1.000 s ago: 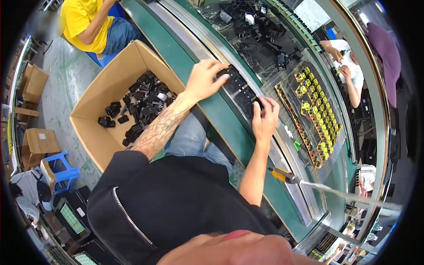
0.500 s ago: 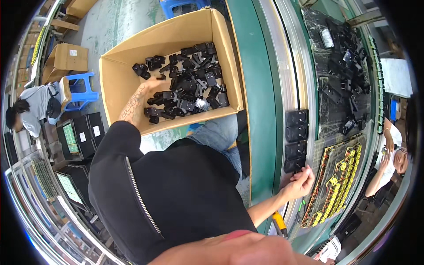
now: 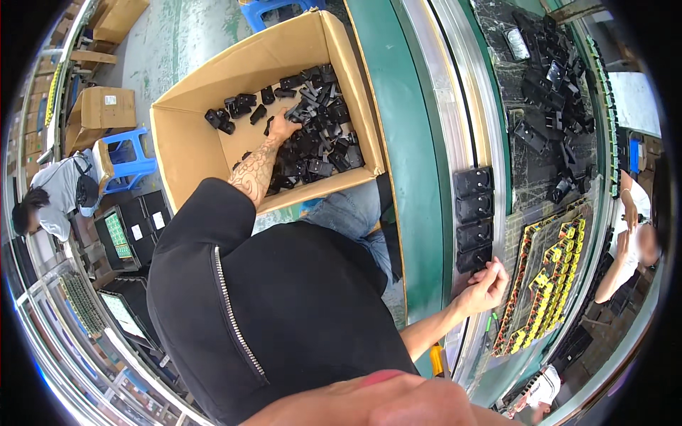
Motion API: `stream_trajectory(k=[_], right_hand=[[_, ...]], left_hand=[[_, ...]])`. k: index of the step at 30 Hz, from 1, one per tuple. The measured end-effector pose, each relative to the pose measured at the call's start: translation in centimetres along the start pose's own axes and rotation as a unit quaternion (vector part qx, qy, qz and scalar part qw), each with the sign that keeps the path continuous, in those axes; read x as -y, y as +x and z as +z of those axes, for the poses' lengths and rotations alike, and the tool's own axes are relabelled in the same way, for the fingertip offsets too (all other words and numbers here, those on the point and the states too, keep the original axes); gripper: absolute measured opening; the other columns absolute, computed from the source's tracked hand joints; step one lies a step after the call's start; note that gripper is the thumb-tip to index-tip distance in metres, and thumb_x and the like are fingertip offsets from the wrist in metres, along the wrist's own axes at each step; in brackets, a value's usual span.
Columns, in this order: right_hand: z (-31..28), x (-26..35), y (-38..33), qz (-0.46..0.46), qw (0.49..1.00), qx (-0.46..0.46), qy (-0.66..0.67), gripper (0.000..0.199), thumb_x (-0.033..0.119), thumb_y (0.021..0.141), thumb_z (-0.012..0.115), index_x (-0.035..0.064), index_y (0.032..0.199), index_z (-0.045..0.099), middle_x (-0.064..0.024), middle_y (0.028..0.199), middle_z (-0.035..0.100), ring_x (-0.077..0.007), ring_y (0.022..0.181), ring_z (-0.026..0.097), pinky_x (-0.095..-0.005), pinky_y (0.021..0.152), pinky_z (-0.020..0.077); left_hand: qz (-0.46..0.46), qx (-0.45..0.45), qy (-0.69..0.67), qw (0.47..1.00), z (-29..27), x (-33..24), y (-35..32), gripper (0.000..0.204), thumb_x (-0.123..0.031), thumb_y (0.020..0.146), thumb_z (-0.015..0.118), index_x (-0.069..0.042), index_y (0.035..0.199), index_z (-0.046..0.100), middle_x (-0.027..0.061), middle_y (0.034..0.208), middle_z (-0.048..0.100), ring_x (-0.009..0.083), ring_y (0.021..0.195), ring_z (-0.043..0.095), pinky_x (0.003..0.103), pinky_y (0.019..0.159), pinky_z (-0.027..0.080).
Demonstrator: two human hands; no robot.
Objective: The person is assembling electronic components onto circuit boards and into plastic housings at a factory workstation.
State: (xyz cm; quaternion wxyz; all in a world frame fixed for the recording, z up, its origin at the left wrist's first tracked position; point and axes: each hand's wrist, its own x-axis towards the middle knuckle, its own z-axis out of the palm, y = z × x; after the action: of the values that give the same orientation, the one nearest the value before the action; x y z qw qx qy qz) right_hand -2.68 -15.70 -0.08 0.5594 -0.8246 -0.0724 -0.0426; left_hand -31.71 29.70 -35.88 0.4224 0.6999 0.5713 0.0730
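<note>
My left hand [image 3: 284, 128] reaches into a cardboard box [image 3: 192, 117], thumb and fingers apart, touching a heap of small black plastic parts [image 3: 320, 138]. Its fingertips are partly hidden among the parts. On the metal rail of the bench, several black plastic housings [image 3: 474, 207] stand in a row, each with a small light-coloured pin on it. Beside the nearest housing is my right hand [image 3: 487, 285], its fingers curled and pressed together. Whatever they may hold is too small to see.
More black parts [image 3: 547, 92] lie on a dark surface across the rail. Yellow-and-black components [image 3: 547, 284] fill a clear tray nearby. A yellow-handled tool [image 3: 437, 361] lies by my right forearm. Blue stools [image 3: 128, 157] stand on the floor; co-workers [image 3: 629, 245] are at both sides.
My left hand has moved right and deeper into the heap, and some parts by it have shifted. My right hand stays by the nearest housing, its fingers still curled.
</note>
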Motion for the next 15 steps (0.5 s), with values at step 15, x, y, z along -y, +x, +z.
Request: stream_trajectory(k=[15], right_hand=[[7.4, 6.2, 0.7, -0.147, 0.977, 0.144, -0.052, 0.026, 0.008, 0.088, 0.069, 0.0043, 0.113, 0.068, -0.0074, 0.111, 0.067, -0.0131, 0.076, 0.059, -0.0217, 0.063, 0.0474]], left_hand=[[-0.014, 0.072, -0.470, 0.879, -9.5, -18.2, -10.8, 0.055, 0.003, 0.082, 0.070, -0.011, 0.131, 0.049, 0.0088, 0.086, 0.065, 0.0040, 0.048, 0.040, 0.015, 0.037, 0.025]])
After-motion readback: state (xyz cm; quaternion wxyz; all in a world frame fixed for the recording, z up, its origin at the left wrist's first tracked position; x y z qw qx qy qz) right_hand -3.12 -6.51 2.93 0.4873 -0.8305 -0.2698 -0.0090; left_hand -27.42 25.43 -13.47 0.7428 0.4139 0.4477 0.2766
